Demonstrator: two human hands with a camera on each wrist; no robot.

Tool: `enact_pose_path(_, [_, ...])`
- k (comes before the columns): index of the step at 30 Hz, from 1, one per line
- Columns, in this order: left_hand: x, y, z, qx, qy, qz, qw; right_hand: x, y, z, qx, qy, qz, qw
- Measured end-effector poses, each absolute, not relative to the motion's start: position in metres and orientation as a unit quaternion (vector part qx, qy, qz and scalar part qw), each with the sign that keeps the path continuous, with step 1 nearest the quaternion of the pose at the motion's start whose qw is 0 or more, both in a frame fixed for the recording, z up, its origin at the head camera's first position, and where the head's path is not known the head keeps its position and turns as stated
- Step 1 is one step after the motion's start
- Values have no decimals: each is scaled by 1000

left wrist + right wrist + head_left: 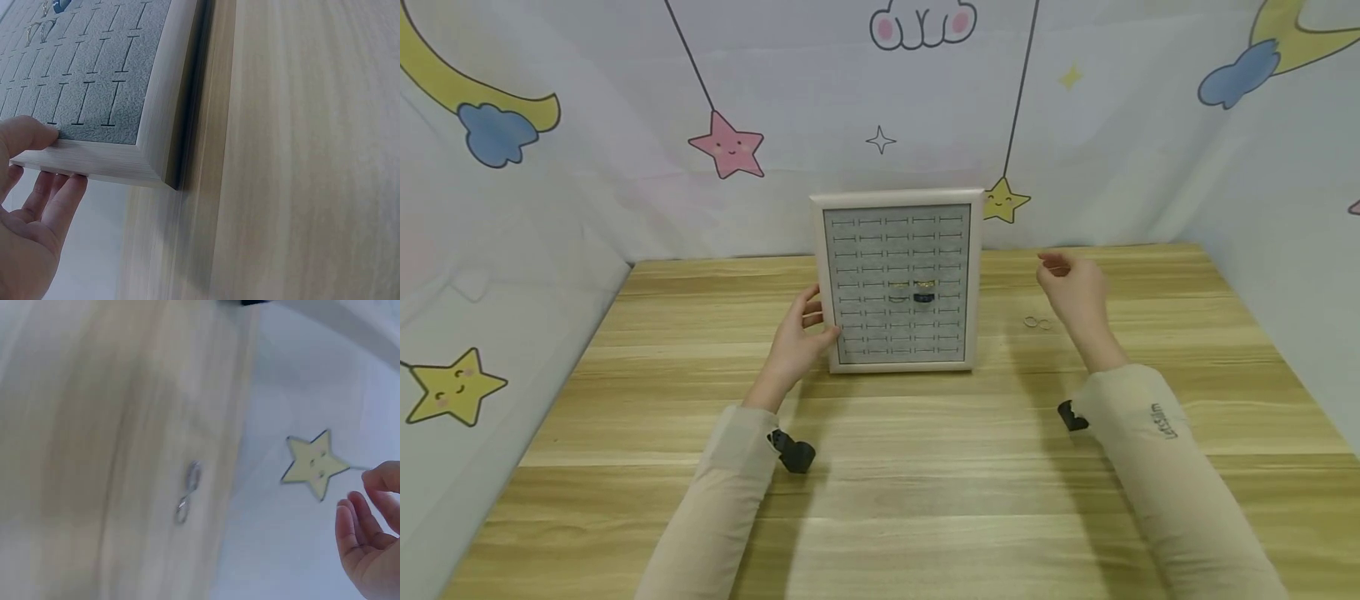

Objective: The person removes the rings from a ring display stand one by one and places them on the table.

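Pale cloth (820, 75) printed with stars and moons surrounds a wood-grain desk (940, 475), where a framed ring display (901, 367) stands upright near the back. Its grey slotted pad carries gold-toned rings (924, 284) and a dark blue ring (924, 298) close together, right of centre. The left hand (796, 335) grips the frame's left edge, thumb on the front and fingers behind. To the right, two thin loose rings (1037, 322) lie on the desk; blur leaves it unclear whether they touch. Near them, the right hand (1078, 292) is raised, fingers loosely bent, nothing visible in its grasp.
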State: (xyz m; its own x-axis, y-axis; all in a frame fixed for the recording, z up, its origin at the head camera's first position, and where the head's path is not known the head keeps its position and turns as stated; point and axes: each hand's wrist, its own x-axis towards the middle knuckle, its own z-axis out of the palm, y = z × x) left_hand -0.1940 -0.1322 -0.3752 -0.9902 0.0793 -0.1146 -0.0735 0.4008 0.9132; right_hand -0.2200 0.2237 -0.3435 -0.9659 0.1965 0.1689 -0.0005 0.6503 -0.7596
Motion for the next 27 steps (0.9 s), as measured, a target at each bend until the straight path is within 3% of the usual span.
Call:
enact_pose_path(8, [-194, -132, -376, 1, 835, 547, 67, -213, 189, -327, 34, -879, 427, 211])
enact_pose_path(14, [-193, -132, -376, 3, 834, 547, 66, -204, 163, -320, 109, -865, 425, 244])
enact_pose_path(20, [-194, -132, -376, 1, 834, 548, 66, -197, 147, -322, 178, -872, 392, 236])
enact_pose_path(27, [-193, -132, -376, 2, 831, 552, 68, -190, 135, -328, 219, -895, 341, 187])
